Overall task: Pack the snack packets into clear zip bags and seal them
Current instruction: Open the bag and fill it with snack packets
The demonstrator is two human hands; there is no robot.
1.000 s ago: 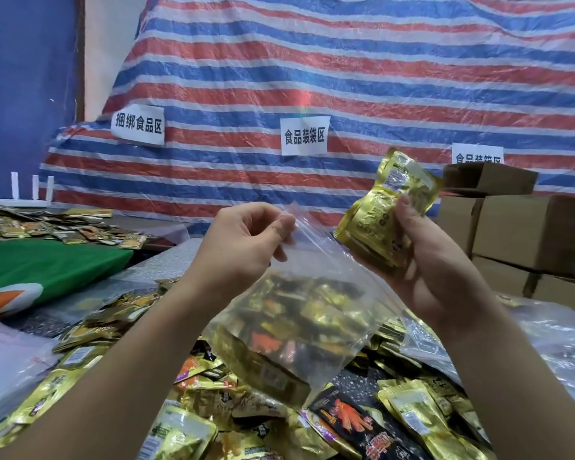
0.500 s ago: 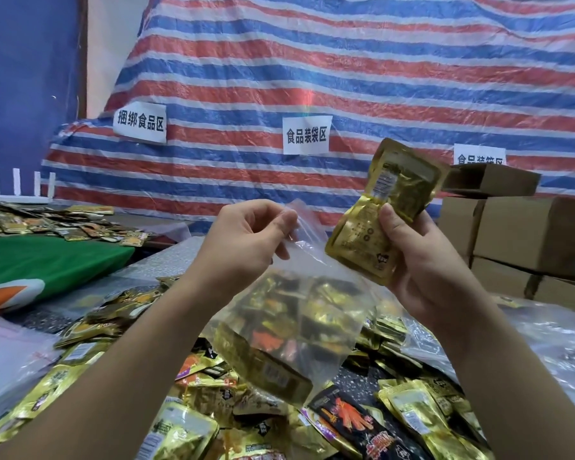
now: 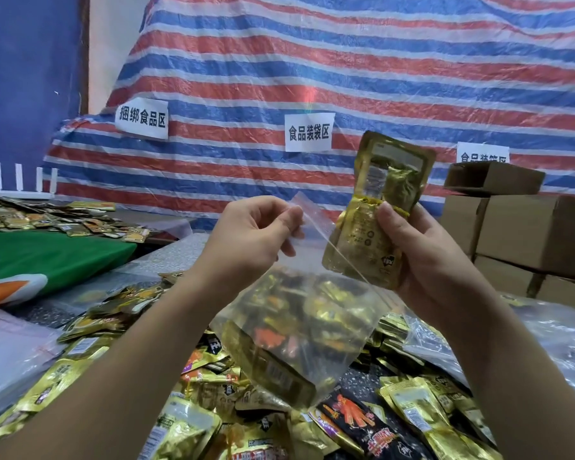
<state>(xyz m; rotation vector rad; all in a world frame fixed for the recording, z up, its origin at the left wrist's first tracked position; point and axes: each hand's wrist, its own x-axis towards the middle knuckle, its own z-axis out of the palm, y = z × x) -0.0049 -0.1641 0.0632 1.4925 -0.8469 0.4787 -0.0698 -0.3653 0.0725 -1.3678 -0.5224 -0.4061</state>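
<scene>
A clear zip bag [image 3: 312, 330] hangs in front of me with its mouth open at the top. My left hand [image 3: 249, 237] pinches the near lip of the bag between thumb and fingers. My right hand [image 3: 422, 254] grips a bundle of gold snack packets [image 3: 379, 214] bound with a yellow rubber band, held upright. The bundle's lower end sits at the bag's mouth, just behind the clear lip. A heap of gold and black snack packets [image 3: 279, 426] covers the table below, seen partly through the bag.
Brown cardboard boxes [image 3: 525, 234] are stacked at the right. Loose clear bags [image 3: 545, 343] lie beside the heap on the right. More packets [image 3: 47, 220] lie on a far table by a green cloth [image 3: 47, 257]. A striped tarp [image 3: 346, 78] with paper labels hangs behind.
My right hand has turned the gold bundle from tilted to upright and brought its lower end down to the bag's mouth. My left hand keeps pinching the bag's lip.
</scene>
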